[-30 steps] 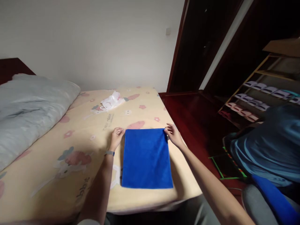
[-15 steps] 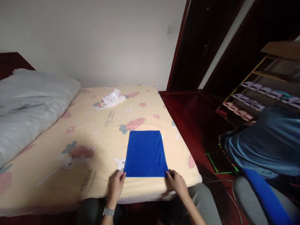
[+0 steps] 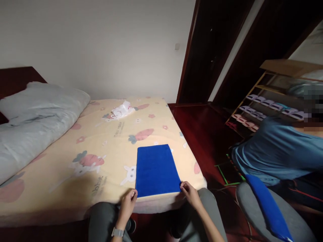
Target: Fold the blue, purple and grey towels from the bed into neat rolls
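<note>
A folded blue towel [image 3: 155,169] lies flat on the cream bed sheet [image 3: 106,144] printed with carrots and rabbits, right at the bed's near edge. My left hand [image 3: 128,203] pinches the towel's near left corner, fingers closed. Over at the near right corner my right hand [image 3: 189,193] grips the towel the same way. My knees in grey trousers sit under the bed's edge.
A grey duvet [image 3: 37,117] is heaped at the left. A crumpled white plastic bag [image 3: 122,109] lies at the far end of the bed. At the right a person in a blue shirt [image 3: 275,151] bends near a shoe rack [image 3: 267,107]; another blue cloth [image 3: 267,205] lies over a knee.
Both hands moved from the towel's far corners to its near corners and drew the towel toward the bed's near edge. The view shifted back and slightly up.
</note>
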A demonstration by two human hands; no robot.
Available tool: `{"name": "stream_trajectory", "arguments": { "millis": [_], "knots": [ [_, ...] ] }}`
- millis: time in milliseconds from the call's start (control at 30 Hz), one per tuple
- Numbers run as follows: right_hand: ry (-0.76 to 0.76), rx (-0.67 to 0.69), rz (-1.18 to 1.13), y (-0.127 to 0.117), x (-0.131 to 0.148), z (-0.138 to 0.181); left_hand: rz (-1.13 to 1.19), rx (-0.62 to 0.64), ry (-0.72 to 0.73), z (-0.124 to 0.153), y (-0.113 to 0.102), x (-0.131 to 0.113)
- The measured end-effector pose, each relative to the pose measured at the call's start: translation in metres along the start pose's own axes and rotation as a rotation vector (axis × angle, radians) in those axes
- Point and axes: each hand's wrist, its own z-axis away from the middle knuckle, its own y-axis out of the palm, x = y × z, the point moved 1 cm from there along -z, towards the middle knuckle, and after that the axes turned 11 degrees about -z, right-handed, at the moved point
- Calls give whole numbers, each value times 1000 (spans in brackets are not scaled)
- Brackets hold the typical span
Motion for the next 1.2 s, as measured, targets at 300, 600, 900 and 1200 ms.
{"name": "stream_trajectory", "arguments": {
  "millis": [300,600,900,1200],
  "knots": [
    [-357,4,554,25,39,-6,-514,-190,288,-13,2,-51],
    [-580,209,781,64,-3,-13,-748,10,588,-27,39,-31],
    [-618,301,800,27,3,11,-790,43,681,0,6,-26],
    [-710,471,701,97,27,17,-726,92,826,-4,54,-49]
  ]
}}
